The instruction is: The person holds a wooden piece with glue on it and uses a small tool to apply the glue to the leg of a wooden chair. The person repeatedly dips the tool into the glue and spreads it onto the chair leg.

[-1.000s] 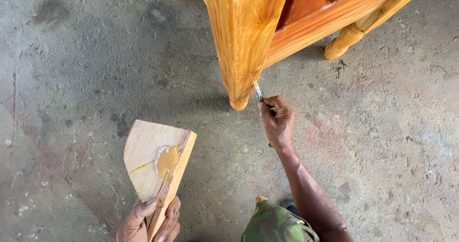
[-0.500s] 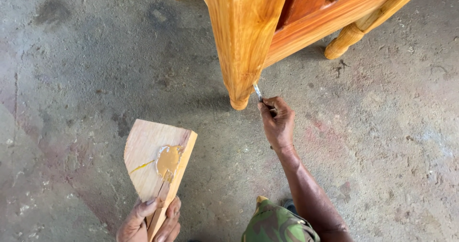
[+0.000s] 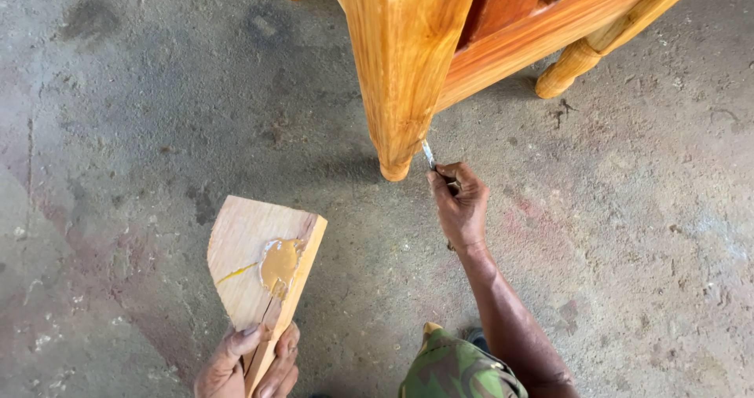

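The right hand (image 3: 460,203) grips a small metal blade (image 3: 429,154), tip against the varnished furniture leg (image 3: 400,68); the left hand (image 3: 247,366) clasps a filler-smeared wood offcut (image 3: 263,260)

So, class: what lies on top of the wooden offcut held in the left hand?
A yellowish blob of paste sits on the wooden offcut, with a thin streak running left. The left hand covers the offcut's lower end, so that part is hidden.

Left hand (image 3: 247,363) cut by bottom edge; furniture frame (image 3: 503,29) cropped at top; blade (image 3: 429,154) handle hidden in right hand (image 3: 459,205).
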